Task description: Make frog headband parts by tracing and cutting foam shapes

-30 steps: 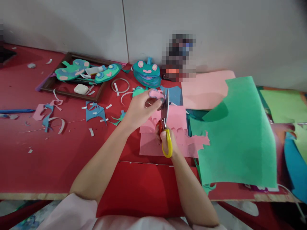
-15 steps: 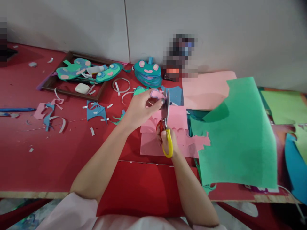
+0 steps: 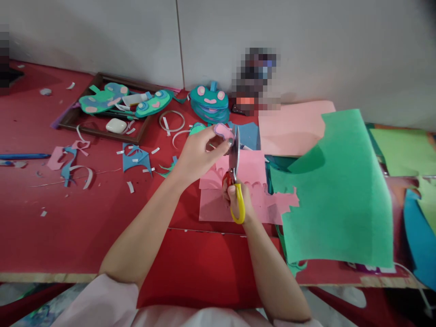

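Between the thumb and fingers of my left hand [image 3: 200, 152] is a small pink paper cutout [image 3: 224, 132] with a purplish edge. My right hand [image 3: 242, 200] is closed round the red and yellow handles of a pair of scissors [image 3: 235, 156]. The blades point away from me and stand right at the cutout's right end, beside my left fingertips. Whether they touch the paper, I cannot tell. Beneath my hands lie pink paper sheets [image 3: 252, 168] with scalloped, cut edges. A piece of blue paper [image 3: 250, 134] rests just behind the blades.
A large green sheet [image 3: 344, 195] lies to the right, over a pale pink sheet [image 3: 293, 131]. Green paper pumpkin shapes [image 3: 209, 102] stand by the wall. A brown frame [image 3: 102, 131] holds more cutouts and a white case [image 3: 116, 126]. Paper scraps [image 3: 136, 159] litter the left side.
The scissors and the pink cutout have shifted very slightly, with the blades looking a little closer together. Both hands keep their grip, and the rest looks the same.
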